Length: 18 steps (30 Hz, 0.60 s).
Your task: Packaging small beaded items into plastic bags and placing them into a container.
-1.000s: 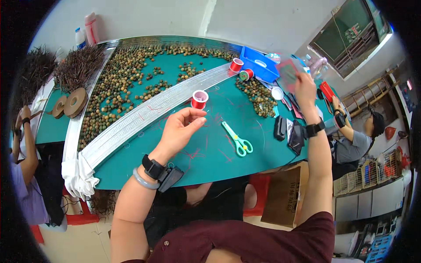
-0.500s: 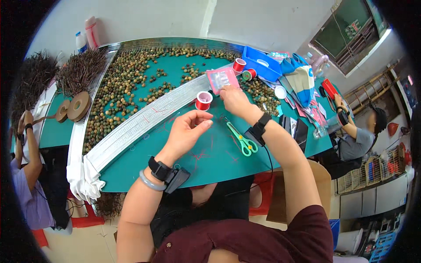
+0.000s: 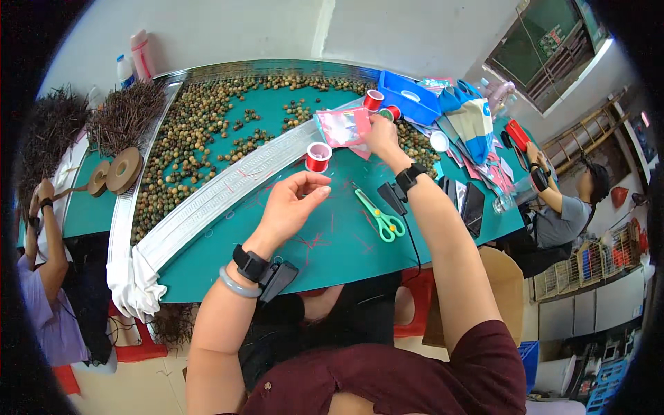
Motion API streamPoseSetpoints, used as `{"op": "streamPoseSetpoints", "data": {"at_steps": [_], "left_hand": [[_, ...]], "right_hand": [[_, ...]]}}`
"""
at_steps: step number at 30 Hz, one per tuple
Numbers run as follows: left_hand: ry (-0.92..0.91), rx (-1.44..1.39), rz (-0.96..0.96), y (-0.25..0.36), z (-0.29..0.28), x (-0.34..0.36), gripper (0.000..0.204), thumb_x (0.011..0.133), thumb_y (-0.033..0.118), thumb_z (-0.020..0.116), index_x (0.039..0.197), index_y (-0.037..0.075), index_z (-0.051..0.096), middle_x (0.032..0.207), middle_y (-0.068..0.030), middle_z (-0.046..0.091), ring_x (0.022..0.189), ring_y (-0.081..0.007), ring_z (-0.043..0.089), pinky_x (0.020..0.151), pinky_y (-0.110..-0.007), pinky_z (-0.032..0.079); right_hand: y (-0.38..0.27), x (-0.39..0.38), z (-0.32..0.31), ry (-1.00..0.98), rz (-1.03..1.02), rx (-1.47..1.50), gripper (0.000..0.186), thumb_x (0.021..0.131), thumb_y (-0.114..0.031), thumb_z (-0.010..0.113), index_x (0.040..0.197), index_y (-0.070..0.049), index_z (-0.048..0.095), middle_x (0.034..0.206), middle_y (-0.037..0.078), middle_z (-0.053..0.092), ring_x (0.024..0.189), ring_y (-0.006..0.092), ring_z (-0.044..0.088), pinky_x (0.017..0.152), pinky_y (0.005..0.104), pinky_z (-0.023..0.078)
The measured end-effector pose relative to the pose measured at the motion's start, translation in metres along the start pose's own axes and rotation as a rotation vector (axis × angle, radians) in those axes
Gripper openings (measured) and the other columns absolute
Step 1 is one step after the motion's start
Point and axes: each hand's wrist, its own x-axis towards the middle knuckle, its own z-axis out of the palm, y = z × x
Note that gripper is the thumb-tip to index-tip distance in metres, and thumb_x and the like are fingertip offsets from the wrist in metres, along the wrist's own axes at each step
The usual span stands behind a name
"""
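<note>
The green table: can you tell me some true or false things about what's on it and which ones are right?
1. The right grip holds a pink-and-white flat packet. True.
2. The pale-green scissors are in the right grip too. False: they lie on the green table.
3. Small round brown-and-green beads lie on the table. True.
4. The white spool of red thread near the left grip lies sideways. False: it stands upright.

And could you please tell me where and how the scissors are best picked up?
I'd take the scissors by their handle loops, probably coming from the near side: they lie flat on the table, loops toward that side and tips pointing away.
</note>
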Motion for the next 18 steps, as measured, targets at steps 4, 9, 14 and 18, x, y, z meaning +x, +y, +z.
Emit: {"op": "streamPoseSetpoints", "data": {"at_steps": [4, 9, 14, 18], "left_hand": [[0.004, -0.015, -0.005, 0.0, 0.001, 0.0, 0.017, 0.09, 0.01, 0.066, 0.105, 0.003, 0.064, 0.091, 0.0007, 0.065, 0.084, -0.0056, 0.058, 0.078, -0.021, 0.047], [0.017, -0.027, -0.017, 0.004, 0.002, -0.001, 0.017, 0.09, 0.01, 0.065, 0.104, 0.002, 0.064, 0.09, 0.0006, 0.065, 0.085, -0.0061, 0.059, 0.079, -0.022, 0.048], [0.038, -0.135, 0.053, 0.007, 0.003, -0.002, 0.033, 0.091, 0.013, 0.064, 0.122, 0.002, 0.058, 0.108, -0.0057, 0.064, 0.093, -0.0096, 0.061, 0.081, -0.024, 0.049], [0.016, -0.198, 0.15, 0.005, 0.006, -0.002, 0.045, 0.091, 0.016, 0.064, 0.131, 0.0, 0.051, 0.122, -0.0102, 0.061, 0.098, -0.0129, 0.062, 0.083, -0.028, 0.051]], "right_hand": [[0.009, 0.003, -0.014, 0.082, -0.072, 0.122, 0.023, 0.076, -0.025, 0.069, 0.086, -0.005, 0.071, 0.081, 0.02, 0.068, 0.075, 0.0346, 0.068, 0.069, 0.0431, 0.052], [-0.016, -0.012, -0.06, 0.014, -0.059, 0.178, 0.027, 0.086, -0.028, 0.06, 0.093, -0.004, 0.071, 0.086, 0.021, 0.067, 0.081, 0.0364, 0.066, 0.07, 0.0407, 0.052], [-0.074, -0.084, -0.098, 0.096, -0.366, 0.365, 0.016, 0.085, -0.014, 0.065, 0.091, 0.0, 0.069, 0.072, 0.014, 0.063, 0.059, 0.022, 0.059, 0.056, 0.0334, 0.045], [-0.112, -0.13, -0.104, 0.028, -0.494, 0.489, 0.008, 0.08, -0.006, 0.07, 0.084, 0.001, 0.068, 0.072, 0.009, 0.061, 0.057, 0.0172, 0.057, 0.052, 0.0287, 0.043]]}}
